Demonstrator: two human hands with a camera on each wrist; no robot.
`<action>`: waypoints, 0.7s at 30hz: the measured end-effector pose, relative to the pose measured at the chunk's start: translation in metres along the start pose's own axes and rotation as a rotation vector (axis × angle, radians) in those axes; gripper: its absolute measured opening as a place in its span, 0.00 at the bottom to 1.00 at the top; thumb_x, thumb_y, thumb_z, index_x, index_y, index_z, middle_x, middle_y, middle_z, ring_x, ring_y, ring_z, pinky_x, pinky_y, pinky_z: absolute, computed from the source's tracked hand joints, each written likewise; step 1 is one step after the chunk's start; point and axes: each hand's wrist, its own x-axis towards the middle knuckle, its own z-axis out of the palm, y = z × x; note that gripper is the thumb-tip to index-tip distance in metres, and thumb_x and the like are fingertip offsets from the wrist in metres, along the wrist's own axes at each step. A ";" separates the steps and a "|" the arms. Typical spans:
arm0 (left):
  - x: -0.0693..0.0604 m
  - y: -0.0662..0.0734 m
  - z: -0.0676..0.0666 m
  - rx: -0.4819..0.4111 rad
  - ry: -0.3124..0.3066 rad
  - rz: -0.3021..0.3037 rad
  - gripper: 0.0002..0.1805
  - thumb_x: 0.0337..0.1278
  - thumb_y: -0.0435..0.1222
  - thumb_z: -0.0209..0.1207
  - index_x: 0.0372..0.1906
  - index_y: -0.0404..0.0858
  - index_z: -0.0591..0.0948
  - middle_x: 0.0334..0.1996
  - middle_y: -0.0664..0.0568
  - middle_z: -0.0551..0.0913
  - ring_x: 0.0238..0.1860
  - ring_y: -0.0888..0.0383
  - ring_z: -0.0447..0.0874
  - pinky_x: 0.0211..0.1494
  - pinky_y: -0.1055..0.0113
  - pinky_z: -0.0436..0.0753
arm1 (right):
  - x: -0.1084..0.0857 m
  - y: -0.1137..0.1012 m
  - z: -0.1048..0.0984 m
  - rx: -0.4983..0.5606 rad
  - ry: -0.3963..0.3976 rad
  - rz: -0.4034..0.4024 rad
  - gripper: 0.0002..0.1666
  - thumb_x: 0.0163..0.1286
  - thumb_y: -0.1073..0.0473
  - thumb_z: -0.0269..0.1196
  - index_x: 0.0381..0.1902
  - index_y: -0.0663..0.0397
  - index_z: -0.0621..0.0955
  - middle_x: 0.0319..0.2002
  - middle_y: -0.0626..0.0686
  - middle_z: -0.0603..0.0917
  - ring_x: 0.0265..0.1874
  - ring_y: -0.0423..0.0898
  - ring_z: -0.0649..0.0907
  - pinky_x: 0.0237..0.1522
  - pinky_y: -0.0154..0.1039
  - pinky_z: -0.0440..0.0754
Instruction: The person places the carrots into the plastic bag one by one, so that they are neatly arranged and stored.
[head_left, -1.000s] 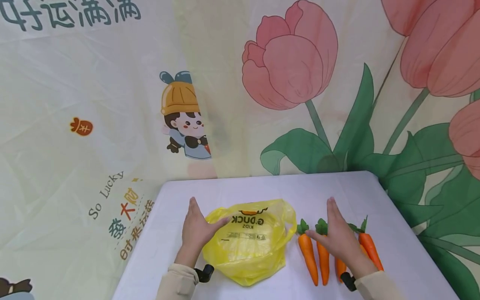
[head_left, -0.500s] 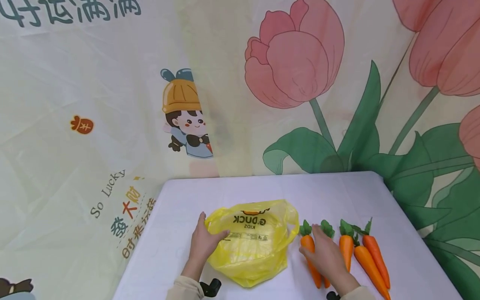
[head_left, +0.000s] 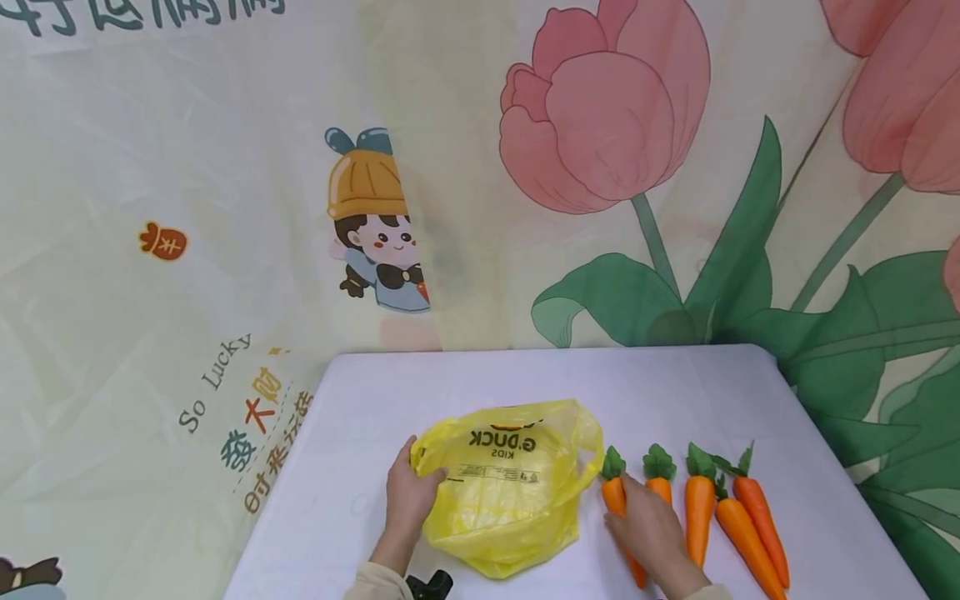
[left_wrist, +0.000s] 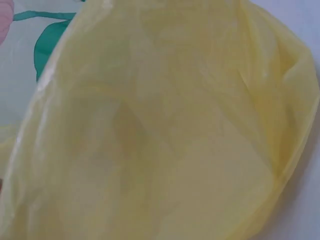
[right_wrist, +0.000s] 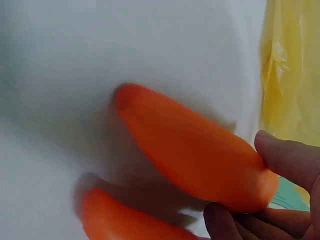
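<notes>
The right hand (head_left: 651, 533) pinches the end carrot (right_wrist: 195, 150) between thumb and fingers near its leafy top, just right of the yellow bag (head_left: 502, 500). The left hand (head_left: 408, 500) is at the bag's left edge; whether it grips, I cannot tell. Four other carrots (head_left: 700, 510) lie farther right of the bag. Behind it stands a tulip-printed backdrop (head_left: 615, 125).

The yellow bag (head_left: 502, 517) before you is thin, translucent plastic film, creased and glossy along its folds. Your carrots (head_left: 699, 510) look like smooth plastic with a soft sheen. Your table (head_left: 465, 380) presents a smooth, matt surface; the backdrop (head_left: 465, 167) looks like matt, creased cloth.
</notes>
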 end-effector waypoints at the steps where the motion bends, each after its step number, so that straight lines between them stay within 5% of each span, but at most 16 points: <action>1: 0.000 -0.001 0.000 -0.029 -0.003 -0.006 0.43 0.60 0.26 0.62 0.78 0.30 0.56 0.74 0.32 0.60 0.72 0.34 0.60 0.73 0.42 0.66 | 0.000 -0.001 0.000 -0.003 -0.010 0.011 0.44 0.55 0.56 0.78 0.64 0.73 0.74 0.55 0.66 0.82 0.50 0.60 0.83 0.55 0.62 0.81; 8: -0.001 0.001 0.000 -0.284 -0.072 -0.107 0.38 0.68 0.30 0.56 0.78 0.29 0.55 0.74 0.35 0.61 0.72 0.37 0.63 0.73 0.45 0.68 | -0.020 0.000 -0.013 0.072 -0.162 0.106 0.43 0.54 0.58 0.77 0.65 0.70 0.74 0.56 0.65 0.82 0.45 0.56 0.81 0.55 0.63 0.80; 13: 0.000 0.003 0.000 -0.348 -0.076 -0.138 0.36 0.71 0.37 0.56 0.77 0.30 0.58 0.72 0.36 0.65 0.70 0.40 0.67 0.72 0.47 0.70 | -0.033 0.003 -0.040 0.213 -0.283 0.110 0.41 0.54 0.60 0.77 0.64 0.68 0.77 0.55 0.62 0.83 0.47 0.54 0.82 0.53 0.59 0.83; 17: -0.001 0.002 0.000 -0.381 -0.070 -0.143 0.31 0.74 0.39 0.52 0.74 0.30 0.63 0.69 0.38 0.69 0.68 0.42 0.69 0.72 0.47 0.70 | -0.040 -0.001 -0.065 0.353 -0.453 0.055 0.34 0.54 0.64 0.77 0.59 0.67 0.81 0.49 0.57 0.86 0.44 0.50 0.84 0.50 0.52 0.86; 21: -0.002 0.000 0.001 -0.407 -0.074 -0.144 0.26 0.75 0.38 0.49 0.71 0.30 0.68 0.67 0.39 0.72 0.68 0.43 0.69 0.73 0.47 0.69 | -0.044 -0.010 -0.087 0.607 -0.708 -0.102 0.31 0.57 0.70 0.73 0.60 0.66 0.80 0.49 0.56 0.86 0.46 0.51 0.85 0.51 0.49 0.87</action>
